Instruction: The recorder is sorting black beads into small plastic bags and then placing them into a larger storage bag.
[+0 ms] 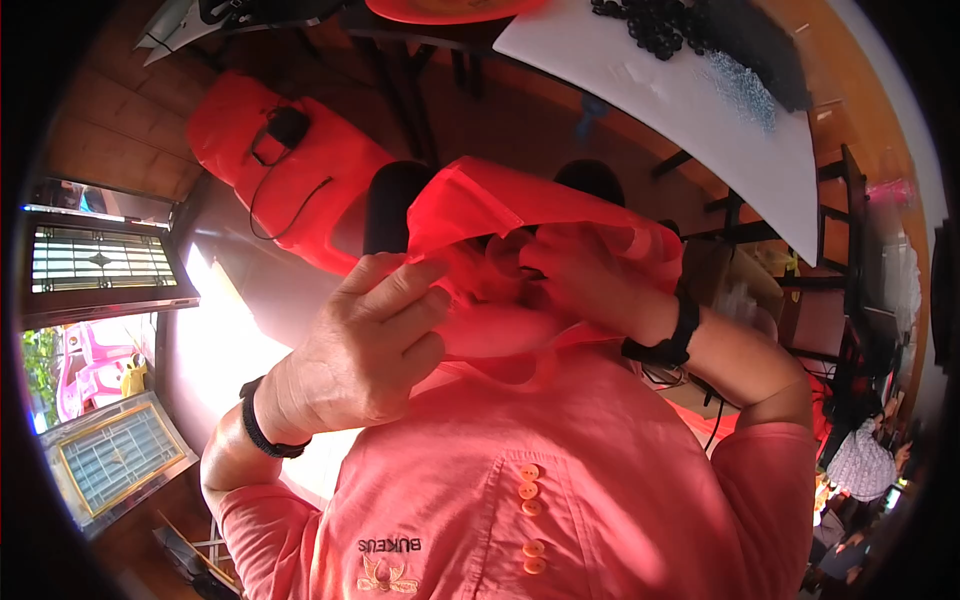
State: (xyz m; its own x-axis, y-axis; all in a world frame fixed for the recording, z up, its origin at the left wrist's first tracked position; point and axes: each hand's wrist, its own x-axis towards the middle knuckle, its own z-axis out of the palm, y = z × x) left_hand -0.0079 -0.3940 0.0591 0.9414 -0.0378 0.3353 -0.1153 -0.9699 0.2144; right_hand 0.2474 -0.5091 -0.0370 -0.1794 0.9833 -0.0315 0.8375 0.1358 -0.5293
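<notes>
A thin red plastic bag [465,205] lies across my lap, its mouth spread toward me. My left hand [375,340] is closed, pinching the bag's near left edge between thumb and fingers. My right hand [590,275] reaches into the mouth of the bag, with its fingers curled and somewhat blurred. Something small and dark shows by those fingertips, too unclear to name. Red plastic hides part of the bag's contents. Beyond my left knee rests a second red plastic bag [320,165], with a small black device [288,125] and its thin black cord on top.
A white-topped table [640,100] at the far right carries black beads [655,28] and a pale blue beaded or mesh piece [742,92]. Part of a red round tray [450,8] shows at the top. Other people [860,465] are at the right edge.
</notes>
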